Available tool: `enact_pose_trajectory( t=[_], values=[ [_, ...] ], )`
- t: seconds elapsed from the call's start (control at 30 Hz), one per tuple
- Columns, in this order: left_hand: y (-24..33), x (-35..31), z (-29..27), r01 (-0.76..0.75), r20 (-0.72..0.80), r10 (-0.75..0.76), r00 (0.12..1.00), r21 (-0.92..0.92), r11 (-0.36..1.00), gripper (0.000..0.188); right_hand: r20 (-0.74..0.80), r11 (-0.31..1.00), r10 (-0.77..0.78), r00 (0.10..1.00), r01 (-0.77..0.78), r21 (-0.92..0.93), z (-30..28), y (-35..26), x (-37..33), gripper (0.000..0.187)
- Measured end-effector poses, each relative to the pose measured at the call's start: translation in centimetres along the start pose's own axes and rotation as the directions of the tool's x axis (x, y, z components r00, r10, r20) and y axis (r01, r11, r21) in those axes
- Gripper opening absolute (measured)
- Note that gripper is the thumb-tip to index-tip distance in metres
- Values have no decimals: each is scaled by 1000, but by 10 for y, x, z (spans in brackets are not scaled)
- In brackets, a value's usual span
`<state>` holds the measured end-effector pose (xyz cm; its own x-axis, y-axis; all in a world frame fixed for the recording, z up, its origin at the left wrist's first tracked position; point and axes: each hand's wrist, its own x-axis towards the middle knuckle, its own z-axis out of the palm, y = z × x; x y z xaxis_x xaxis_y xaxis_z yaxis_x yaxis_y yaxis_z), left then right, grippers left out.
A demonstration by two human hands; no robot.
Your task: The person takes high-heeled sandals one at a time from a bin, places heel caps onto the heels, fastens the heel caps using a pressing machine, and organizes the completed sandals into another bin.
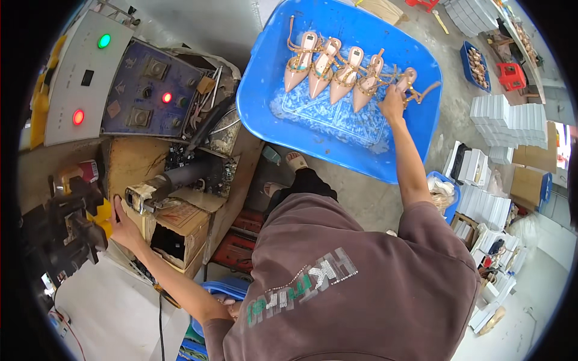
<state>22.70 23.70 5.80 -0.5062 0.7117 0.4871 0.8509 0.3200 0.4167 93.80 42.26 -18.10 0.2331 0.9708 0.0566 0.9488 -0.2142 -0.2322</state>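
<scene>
My right hand (392, 104) reaches into a large blue plastic basin (259, 114) at the top and has its fingers closed on a nude pointed shoe (409, 76) with studded straps. Left of it stand several matching shoes (340, 84) in a row, toes toward me, on the basin's whitish, scuffed bottom. My left hand (124, 227) is far to the left, fingers stretched up, beside a yellow part (103, 216) of a dark machine (66, 219). Whether it touches that part I cannot tell. No object shows in the left hand.
A control panel (150, 90) with lit red and green lamps stands at upper left. Below it, a metal arm (174, 177) juts over a worn cardboard box (174, 225). White boxes (506, 120), a red stool (512, 76) and another shoe-filled blue bin (475, 66) stand at right.
</scene>
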Motion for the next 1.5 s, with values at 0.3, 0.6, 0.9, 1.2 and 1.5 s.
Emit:
enact_pose_trajectory(
  t=[0.3,0.6,0.9,1.2,1.5],
  values=[
    [23,-12,-14,-351,228,322,919,100,931,20,134,935,-310,941,276,222,49,1,15,35],
    [23,-10,-9,-367,46,367,929,5,930,17,145,914,-312,939,338,-226,-71,-157,-35,36],
    [-5,-9,-7,-370,147,370,917,-29,929,19,-78,424,-871,485,821,382,-153,-368,-179,33],
    [10,-81,-68,412,136,-528,839,-792,451,24,68,243,-967,245,810,534,-161,-397,-266,36],
    [-59,-367,-145,-10,348,-832,432,-921,-390,33,368,536,-836,408,751,385,-134,-355,-252,36]
  ],
)
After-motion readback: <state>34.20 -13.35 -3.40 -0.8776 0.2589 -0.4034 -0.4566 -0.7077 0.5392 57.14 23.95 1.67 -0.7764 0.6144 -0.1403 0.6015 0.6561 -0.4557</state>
